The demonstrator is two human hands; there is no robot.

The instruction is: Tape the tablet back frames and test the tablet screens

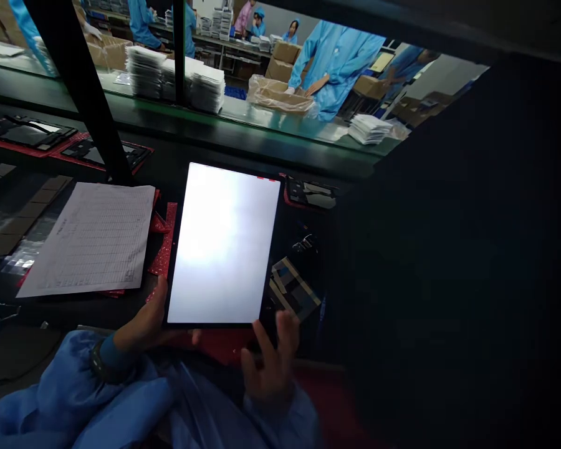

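Both bare hands were raised at the near edge of the work surface, the left hand (140,327) and the right hand (268,362) coming out of loose blue gown sleeves (81,399). The left thumb stood along the near left edge of a thin, black-edged rectangular display panel (222,243), with the fingers curling beneath its near edge, so the panel was pinched and cradled there. The right fingers were spread by its near right corner; whether they touched it could not be told. The panel sat tilted above the dark workbench (21,355), its glowing white face turned up, apparently so it could be viewed.

Beyond it ran a long green-edged bench (243,118), where a co-worker in a blue gown (336,68) reached into a plastic-lined cardboard box (278,96), and stacks of white packets (206,90) stood together, probably kept ready there. To the far left lay black trays on red mats (28,132). A printed paper form (86,240) lay left of the panel, overlapping a red sheet (163,249), perhaps within easy reach for reference. Right of the panel lay a small striped card (294,290).
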